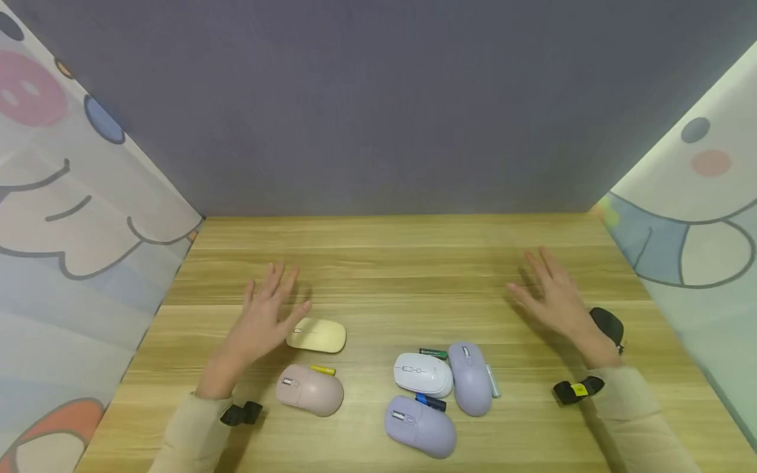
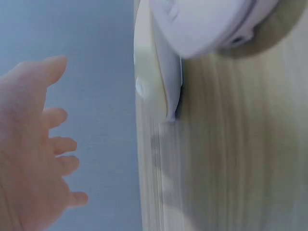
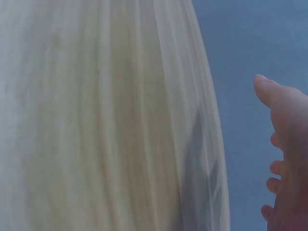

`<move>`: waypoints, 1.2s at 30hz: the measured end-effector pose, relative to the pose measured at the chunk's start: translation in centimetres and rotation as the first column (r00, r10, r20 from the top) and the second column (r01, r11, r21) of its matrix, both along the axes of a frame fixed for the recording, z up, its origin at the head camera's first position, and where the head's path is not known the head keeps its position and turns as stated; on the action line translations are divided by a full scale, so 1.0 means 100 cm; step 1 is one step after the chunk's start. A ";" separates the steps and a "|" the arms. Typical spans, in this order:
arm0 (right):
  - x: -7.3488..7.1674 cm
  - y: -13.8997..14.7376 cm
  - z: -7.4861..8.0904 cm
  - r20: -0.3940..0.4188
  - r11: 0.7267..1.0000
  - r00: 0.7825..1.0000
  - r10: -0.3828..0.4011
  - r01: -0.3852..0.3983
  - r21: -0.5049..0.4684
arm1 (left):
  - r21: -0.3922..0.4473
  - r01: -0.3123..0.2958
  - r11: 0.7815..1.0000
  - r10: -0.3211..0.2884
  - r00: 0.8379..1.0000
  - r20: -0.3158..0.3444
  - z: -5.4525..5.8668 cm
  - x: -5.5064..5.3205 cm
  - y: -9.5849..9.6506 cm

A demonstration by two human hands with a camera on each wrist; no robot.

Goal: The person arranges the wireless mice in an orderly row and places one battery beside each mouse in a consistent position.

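My left hand (image 1: 260, 322) is held over the table with its fingers spread and nothing in it. Its thumb overlaps the near end of a yellow computer mouse (image 1: 319, 336) in the head view; whether they touch, I cannot tell. Closer to me lies a pink mouse (image 1: 310, 390) with a yellow battery (image 1: 322, 370) beside it. On the other side, my right hand (image 1: 552, 299) hovers with straight fingers, holding nothing. A rounded black object (image 1: 607, 325) sits just right of that wrist, partly hidden. The left wrist view also shows the open left palm (image 2: 33, 149).
Between the hands lie a white mouse (image 1: 421, 373), an upright-lying purple mouse (image 1: 470, 381) and another purple mouse (image 1: 420, 427). A green battery (image 1: 433, 353), a blue-and-black battery (image 1: 431, 402) and a pale battery (image 1: 493, 381) lie among them. A grey panel (image 1: 390, 112) stands behind the wooden table (image 1: 390, 263).
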State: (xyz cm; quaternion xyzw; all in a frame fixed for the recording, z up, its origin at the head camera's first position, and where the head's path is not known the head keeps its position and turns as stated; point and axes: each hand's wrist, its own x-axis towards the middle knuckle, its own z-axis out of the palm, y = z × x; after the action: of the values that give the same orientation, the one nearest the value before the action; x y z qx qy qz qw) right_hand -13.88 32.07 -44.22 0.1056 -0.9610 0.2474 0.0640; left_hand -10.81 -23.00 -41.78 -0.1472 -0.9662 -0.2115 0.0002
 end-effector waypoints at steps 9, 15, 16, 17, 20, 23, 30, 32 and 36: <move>0.008 0.011 0.004 -0.016 0.999 1.000 -0.017 0.016 -0.036 | 0.001 0.069 0.998 -0.068 0.994 -0.091 -0.001 0.016 0.008; 0.015 0.020 0.004 -0.003 0.999 1.000 -0.029 0.029 -0.041 | -0.026 0.099 0.995 -0.101 0.989 -0.106 -0.004 0.024 0.013; 0.016 0.021 0.004 -0.004 0.999 1.000 -0.029 0.029 -0.038 | -0.029 0.104 0.994 -0.106 0.989 -0.107 -0.005 0.025 0.013; 0.018 0.022 0.004 -0.003 0.999 1.000 -0.031 0.031 -0.032 | -0.033 0.110 0.993 -0.113 0.987 -0.111 -0.006 0.026 0.013; 0.022 0.026 0.005 0.005 0.999 0.999 -0.041 0.041 -0.023 | -0.034 0.131 0.991 -0.135 0.984 -0.118 -0.008 0.029 0.015; 0.026 0.030 0.007 0.013 0.998 0.998 -0.054 0.054 -0.023 | -0.028 0.139 0.990 -0.141 0.984 -0.110 -0.010 0.033 0.017; 0.034 0.043 0.007 -0.055 0.992 0.996 -0.076 0.069 -0.109 | -0.021 0.138 0.990 -0.140 0.987 -0.077 -0.015 0.041 0.020; 0.035 0.048 0.006 -0.075 0.986 0.994 -0.084 0.072 -0.150 | -0.023 0.145 0.989 -0.146 0.986 -0.080 -0.017 0.042 0.020; 0.039 0.059 0.006 -0.050 0.973 0.992 -0.115 0.103 -0.205 | -0.023 0.158 0.987 -0.159 0.984 -0.084 -0.020 0.046 0.020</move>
State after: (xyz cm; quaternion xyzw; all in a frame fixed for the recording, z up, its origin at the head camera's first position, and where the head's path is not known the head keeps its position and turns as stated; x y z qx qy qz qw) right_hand -9.94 38.00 -43.58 0.0531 -0.9328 0.3365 0.1175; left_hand -6.19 -20.95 -43.76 -0.2326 -0.9522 -0.1967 0.0234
